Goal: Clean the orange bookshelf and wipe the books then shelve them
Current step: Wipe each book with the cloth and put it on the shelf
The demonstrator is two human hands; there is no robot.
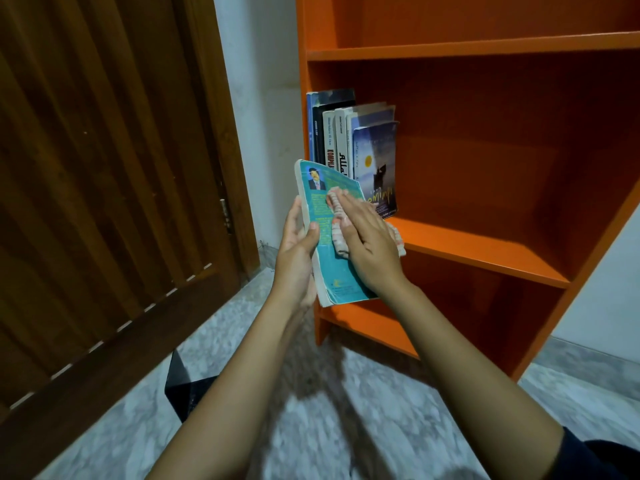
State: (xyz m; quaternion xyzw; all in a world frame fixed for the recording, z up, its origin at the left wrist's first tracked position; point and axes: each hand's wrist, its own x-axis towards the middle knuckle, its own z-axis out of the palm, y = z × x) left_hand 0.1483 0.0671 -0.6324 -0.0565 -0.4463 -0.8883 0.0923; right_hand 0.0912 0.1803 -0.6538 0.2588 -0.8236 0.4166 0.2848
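Note:
My left hand grips a teal paperback book by its spine edge, thumb on the cover, holding it tilted in front of the orange bookshelf. My right hand lies flat on the cover and presses a pink-and-white striped cloth against it. Several books stand upright at the left end of the middle shelf, the outermost a dark blue one facing out.
A dark wooden door fills the left side, with a white wall strip between it and the shelf. The floor is grey marble. A black object sits on the floor below my left forearm. The upper and lower shelves show no books.

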